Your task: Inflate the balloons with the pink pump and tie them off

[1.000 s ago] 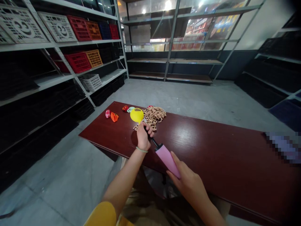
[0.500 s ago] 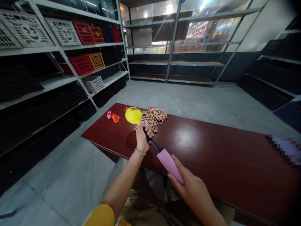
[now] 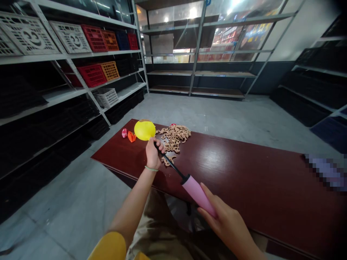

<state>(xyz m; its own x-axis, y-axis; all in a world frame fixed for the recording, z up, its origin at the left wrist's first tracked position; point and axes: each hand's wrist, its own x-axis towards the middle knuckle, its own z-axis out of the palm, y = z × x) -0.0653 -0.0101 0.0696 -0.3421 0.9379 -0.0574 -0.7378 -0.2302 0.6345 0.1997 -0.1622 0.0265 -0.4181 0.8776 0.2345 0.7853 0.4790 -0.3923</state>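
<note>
My left hand (image 3: 154, 152) is closed around the neck of a yellow balloon (image 3: 145, 130) and the black end of a hand balloon pump (image 3: 199, 194). The balloon is partly inflated and sits just above the fist; its join with the pump is hidden by my fingers. My right hand (image 3: 226, 220) grips the pump's pink barrel from the right. A length of black rod shows between the barrel and my left hand. Beyond lies a pile of tan, curled pieces (image 3: 177, 136). An orange deflated balloon (image 3: 131, 136) and a small pink-red item (image 3: 124, 133) lie to the left.
The dark red-brown table (image 3: 230, 169) stretches rightward, with a pixelated purple object (image 3: 328, 171) near its far right end. Shelving with white crates (image 3: 71, 37), red crates (image 3: 92, 75) and orange crates stands left. A metal rack (image 3: 193, 74) stands at the back beyond grey floor.
My left hand has moved left and away from the pink barrel, so more black rod shows. The yellow balloon looks larger and has shifted left. My right hand still grips the barrel.
</note>
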